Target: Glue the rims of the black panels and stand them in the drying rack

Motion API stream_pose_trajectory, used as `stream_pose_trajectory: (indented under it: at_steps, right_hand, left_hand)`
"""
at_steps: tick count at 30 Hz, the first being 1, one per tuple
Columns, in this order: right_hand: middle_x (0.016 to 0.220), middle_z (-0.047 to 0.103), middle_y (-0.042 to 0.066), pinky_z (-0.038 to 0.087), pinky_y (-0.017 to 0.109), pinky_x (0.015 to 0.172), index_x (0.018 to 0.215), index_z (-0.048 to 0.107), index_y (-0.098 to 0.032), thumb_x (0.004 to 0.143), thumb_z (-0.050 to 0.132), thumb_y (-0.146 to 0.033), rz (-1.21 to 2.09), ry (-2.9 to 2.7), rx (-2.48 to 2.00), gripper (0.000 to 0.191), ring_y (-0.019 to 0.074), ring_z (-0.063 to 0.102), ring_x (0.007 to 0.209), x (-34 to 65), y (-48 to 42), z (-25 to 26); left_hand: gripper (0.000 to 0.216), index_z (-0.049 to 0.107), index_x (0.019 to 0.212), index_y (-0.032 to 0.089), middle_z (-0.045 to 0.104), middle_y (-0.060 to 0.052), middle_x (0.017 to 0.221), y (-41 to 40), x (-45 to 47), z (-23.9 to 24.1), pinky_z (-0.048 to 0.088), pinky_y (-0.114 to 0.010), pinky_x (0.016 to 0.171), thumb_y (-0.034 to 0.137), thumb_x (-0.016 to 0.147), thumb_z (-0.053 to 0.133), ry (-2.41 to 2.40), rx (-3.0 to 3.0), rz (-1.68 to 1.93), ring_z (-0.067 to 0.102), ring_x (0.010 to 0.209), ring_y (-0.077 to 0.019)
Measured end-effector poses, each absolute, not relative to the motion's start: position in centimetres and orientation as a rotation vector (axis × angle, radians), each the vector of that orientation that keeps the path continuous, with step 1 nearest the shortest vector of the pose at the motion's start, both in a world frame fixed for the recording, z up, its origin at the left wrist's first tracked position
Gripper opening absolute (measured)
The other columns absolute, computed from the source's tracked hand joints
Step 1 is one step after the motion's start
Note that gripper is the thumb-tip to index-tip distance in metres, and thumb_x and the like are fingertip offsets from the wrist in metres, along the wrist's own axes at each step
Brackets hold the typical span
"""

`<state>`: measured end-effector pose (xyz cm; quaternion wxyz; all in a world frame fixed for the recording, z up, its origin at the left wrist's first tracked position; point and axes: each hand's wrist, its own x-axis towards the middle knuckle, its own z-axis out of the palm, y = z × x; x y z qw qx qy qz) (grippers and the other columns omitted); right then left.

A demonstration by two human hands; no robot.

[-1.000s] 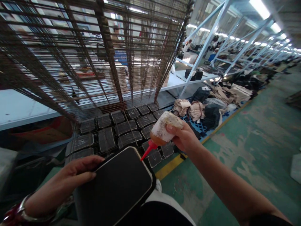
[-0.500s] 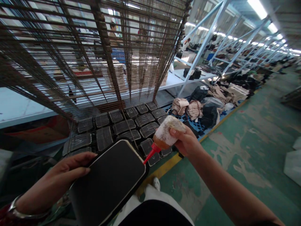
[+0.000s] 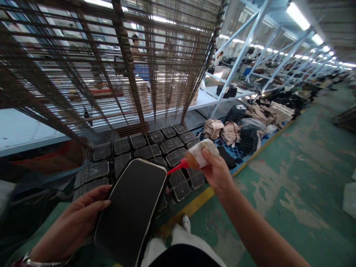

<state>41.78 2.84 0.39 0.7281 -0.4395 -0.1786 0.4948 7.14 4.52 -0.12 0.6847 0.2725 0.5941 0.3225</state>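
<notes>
My left hand [image 3: 80, 215] grips the left edge of a black rounded panel [image 3: 130, 207], thumb on top and the other fingers partly hidden at its edge. A pale line runs around the panel's rim. My right hand [image 3: 217, 170] is closed around a glue bottle [image 3: 196, 155] with a smeared white body, amber liquid and a red nozzle. The bottle is tilted, and its nozzle tip meets the panel's rim at the upper right corner. Behind the panel, several similar dark panels [image 3: 146, 151] lie in rows on the rack's lowest mesh shelf.
A rack of wire mesh shelves [image 3: 128, 66] tilts up in front of me. To the right, bundles of beige and dark fabric [image 3: 230, 132] lie on a blue pallet [image 3: 239, 161]. A yellow floor line [image 3: 194, 205] crosses the green floor [image 3: 278, 207]. A person [image 3: 135, 44] is beyond the mesh.
The panel has turned to stand more lengthwise, its far end shifting left. The nozzle tip has moved along the rim up to the corner, and the bottle is tipped closer to level.
</notes>
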Motion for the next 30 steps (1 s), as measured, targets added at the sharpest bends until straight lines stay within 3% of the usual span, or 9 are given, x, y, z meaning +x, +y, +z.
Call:
stream_pose_trajectory:
  at_steps: [3,11,17,25,30]
  right_hand:
    - [0.082,0.069,-0.001,0.05,0.023,0.048,0.091,0.069,-0.019,0.064,0.09,-0.032,1.062,-0.392,-0.95,0.037,0.0152,0.063,0.067,41.5,3.1,-0.1]
    - [0.084,0.07,0.0,0.057,0.031,0.064,0.095,0.069,-0.02,0.066,0.088,-0.035,1.088,-0.464,-0.991,0.037,0.0189,0.066,0.073,40.1,2.1,-0.5]
    - [0.083,0.07,0.001,0.054,0.029,0.06,0.091,0.069,-0.021,0.066,0.088,-0.035,1.114,-0.494,-1.032,0.034,0.0192,0.064,0.07,39.1,1.1,-1.0]
    - [0.085,0.068,0.0,0.052,0.028,0.072,0.094,0.069,-0.023,0.065,0.088,-0.031,1.158,-0.558,-0.996,0.036,0.0172,0.062,0.076,37.6,-0.5,-1.1]
    - [0.091,0.069,0.001,0.053,0.036,0.081,0.106,0.065,-0.026,0.067,0.087,-0.033,1.199,-0.638,-1.015,0.045,0.0227,0.065,0.084,37.2,-1.3,-1.8]
  left_hand:
    - [0.052,0.075,0.09,0.025,0.079,-0.002,0.09,4.2,7.7,-0.3,0.06,-0.028,0.064,0.022,0.042,0.095,1.304,0.59,0.733,0.072,0.077,-0.0234]
    - [0.048,0.074,0.092,0.023,0.08,-0.005,0.09,4.2,8.6,-0.5,0.061,-0.028,0.063,0.013,0.048,0.091,1.274,0.58,0.779,0.073,0.073,-0.0226]
    - [0.04,0.071,0.096,0.018,0.079,-0.007,0.09,4.3,8.9,-0.6,0.062,-0.029,0.063,0.007,0.059,0.082,1.261,0.578,0.819,0.074,0.072,-0.0219]
    - [0.028,0.066,0.098,0.012,0.078,-0.009,0.082,5.1,9.2,-0.8,0.062,-0.028,0.059,-0.004,0.076,0.062,1.259,0.571,0.864,0.074,0.065,-0.0189]
    - [0.027,0.066,0.097,0.011,0.078,-0.01,0.081,5.6,9.3,-0.9,0.063,-0.028,0.058,-0.008,0.08,0.055,1.244,0.495,0.905,0.074,0.064,-0.0189]
